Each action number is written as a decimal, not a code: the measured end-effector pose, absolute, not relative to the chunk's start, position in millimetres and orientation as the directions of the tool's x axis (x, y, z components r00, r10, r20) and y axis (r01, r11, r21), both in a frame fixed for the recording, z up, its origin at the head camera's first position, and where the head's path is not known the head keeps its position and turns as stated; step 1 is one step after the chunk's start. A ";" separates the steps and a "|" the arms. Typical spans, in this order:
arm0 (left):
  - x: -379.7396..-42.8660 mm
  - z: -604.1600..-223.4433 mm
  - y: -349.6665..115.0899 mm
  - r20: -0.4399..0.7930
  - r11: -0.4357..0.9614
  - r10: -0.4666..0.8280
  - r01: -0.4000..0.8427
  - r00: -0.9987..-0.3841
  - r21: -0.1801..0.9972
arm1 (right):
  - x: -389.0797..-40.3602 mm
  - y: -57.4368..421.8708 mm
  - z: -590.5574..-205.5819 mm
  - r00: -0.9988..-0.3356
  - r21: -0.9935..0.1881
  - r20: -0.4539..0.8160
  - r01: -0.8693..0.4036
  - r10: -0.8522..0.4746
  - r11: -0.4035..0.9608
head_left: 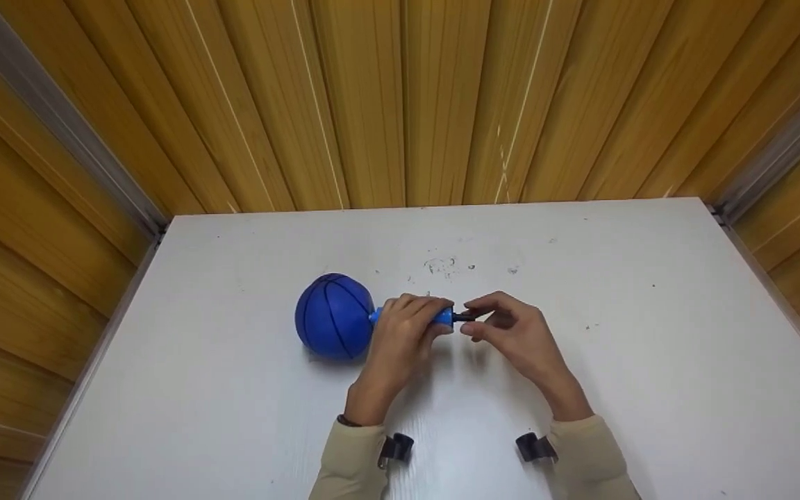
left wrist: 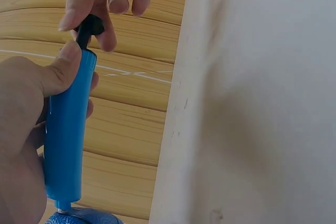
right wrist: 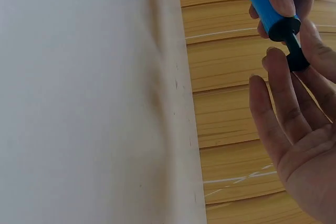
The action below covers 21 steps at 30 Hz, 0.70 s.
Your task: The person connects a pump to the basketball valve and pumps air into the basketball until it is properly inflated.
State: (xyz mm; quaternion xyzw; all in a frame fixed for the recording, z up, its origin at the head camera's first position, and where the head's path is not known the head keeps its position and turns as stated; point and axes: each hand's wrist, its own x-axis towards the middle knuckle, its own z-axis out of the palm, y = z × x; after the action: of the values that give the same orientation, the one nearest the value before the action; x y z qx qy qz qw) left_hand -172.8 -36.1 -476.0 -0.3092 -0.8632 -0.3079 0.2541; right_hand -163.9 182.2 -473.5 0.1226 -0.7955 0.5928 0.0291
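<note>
A small blue basketball (head_left: pixel 334 317) with black seams stands at the left of my hands. My left hand (head_left: pixel 403 330) grips the blue barrel of a ball pump (left wrist: pixel 67 135), whose nozzle end meets the ball. From the barrel's other end juts a short black rod with a black handle (right wrist: pixel 297 59). My right hand (head_left: pixel 518 337) pinches that handle between thumb and fingers, while its other fingers spread loosely in the right wrist view. In the left wrist view, the left thumb (left wrist: pixel 67 59) lies along the barrel near the rod end.
Under the hands is a white table (head_left: pixel 233 417) with a few dark scuff marks (head_left: pixel 440 265) toward the back. Wood-patterned panels (head_left: pixel 372 104) rise behind it and at both sides. Each sleeve carries a black wrist mount (head_left: pixel 397 448).
</note>
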 end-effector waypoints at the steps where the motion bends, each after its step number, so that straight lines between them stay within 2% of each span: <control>1: -172.8 -475.1 -37.3 0.631 0.607 0.375 0.694 -0.680 0.387 | -163.5 183.2 -473.1 -0.965 -0.936 0.203 -0.241 -0.166 0.258; 6: -174.2 -473.0 -44.4 0.646 0.581 0.360 0.703 -0.673 0.410 | -162.3 196.2 -467.1 -0.954 -0.920 0.237 -0.280 -0.182 0.273; 10: -176.8 -472.8 -49.9 0.672 0.587 0.315 0.694 -0.670 0.417 | -160.9 216.4 -459.2 -0.959 -0.917 0.251 -0.279 -0.131 0.285; 15: -177.3 -470.4 -51.0 0.685 0.593 0.299 0.692 -0.664 0.412 | -156.7 239.0 -453.1 -0.964 -0.937 0.257 -0.264 -0.062 0.228; 21: -176.0 -470.9 -45.7 0.670 0.647 0.335 0.679 -0.663 0.348 | -159.1 235.0 -457.7 -0.970 -0.955 0.224 -0.238 -0.098 0.175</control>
State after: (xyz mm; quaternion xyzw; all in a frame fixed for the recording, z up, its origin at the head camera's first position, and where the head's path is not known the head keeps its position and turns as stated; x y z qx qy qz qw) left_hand -176.0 -45.7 -470.9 -0.2943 -0.8610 -0.3001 0.2863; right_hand -159.1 235.0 -457.7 0.1098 -0.7646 0.6326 0.0555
